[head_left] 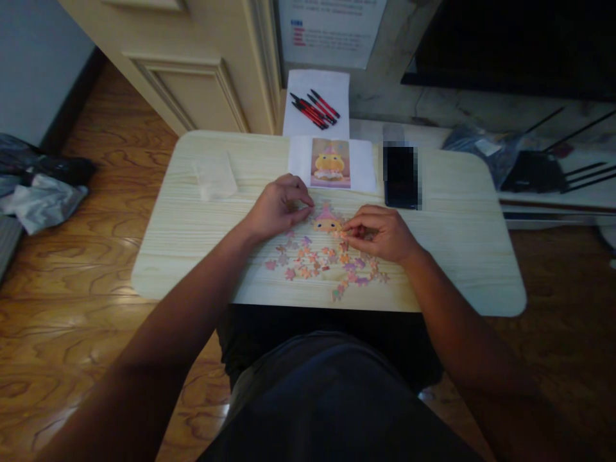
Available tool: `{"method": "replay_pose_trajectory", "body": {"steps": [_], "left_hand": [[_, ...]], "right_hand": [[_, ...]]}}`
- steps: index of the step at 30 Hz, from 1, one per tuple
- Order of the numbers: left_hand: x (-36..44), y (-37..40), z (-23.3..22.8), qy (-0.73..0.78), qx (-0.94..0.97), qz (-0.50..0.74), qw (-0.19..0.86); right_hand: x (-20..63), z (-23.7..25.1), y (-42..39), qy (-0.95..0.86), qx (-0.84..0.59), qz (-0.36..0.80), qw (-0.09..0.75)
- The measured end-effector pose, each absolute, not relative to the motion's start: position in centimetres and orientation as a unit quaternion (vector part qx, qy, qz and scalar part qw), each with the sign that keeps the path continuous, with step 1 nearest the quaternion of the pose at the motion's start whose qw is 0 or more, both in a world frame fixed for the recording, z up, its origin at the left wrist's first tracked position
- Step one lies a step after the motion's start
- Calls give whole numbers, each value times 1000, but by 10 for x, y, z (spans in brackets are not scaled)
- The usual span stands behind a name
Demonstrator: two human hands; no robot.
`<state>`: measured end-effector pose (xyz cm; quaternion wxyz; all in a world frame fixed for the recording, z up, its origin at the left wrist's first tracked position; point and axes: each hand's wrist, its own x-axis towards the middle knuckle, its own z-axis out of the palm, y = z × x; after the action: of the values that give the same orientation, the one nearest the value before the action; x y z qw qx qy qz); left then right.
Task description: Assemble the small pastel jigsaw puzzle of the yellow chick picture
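Two hands: left hand [279,206] and right hand [380,232] partly cover tiny blurred puzzle pieces [317,260]

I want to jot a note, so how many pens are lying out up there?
About 5 pens, red and black, bunched together on the white sheet beyond the table's far edge, above the reference picture. They overlap, so one may be hidden.

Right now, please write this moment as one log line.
left hand: on assembled puzzle part | right hand: pinching a piece | loose pieces: scattered on table | reference picture: behind
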<state>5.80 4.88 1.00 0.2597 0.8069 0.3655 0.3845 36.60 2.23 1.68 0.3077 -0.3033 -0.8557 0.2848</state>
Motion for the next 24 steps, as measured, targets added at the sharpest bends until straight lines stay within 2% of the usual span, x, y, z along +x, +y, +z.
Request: {"method": "replay_pose_trajectory", "body": {"steps": [13,24], "left_hand": [[62,52,3,266,839,371,295],[68,56,-4,197,842,392,314]], "right_hand": [[333,16,17,-879,-309,195,306],[332,12,16,-882,-310,198,295]]}}
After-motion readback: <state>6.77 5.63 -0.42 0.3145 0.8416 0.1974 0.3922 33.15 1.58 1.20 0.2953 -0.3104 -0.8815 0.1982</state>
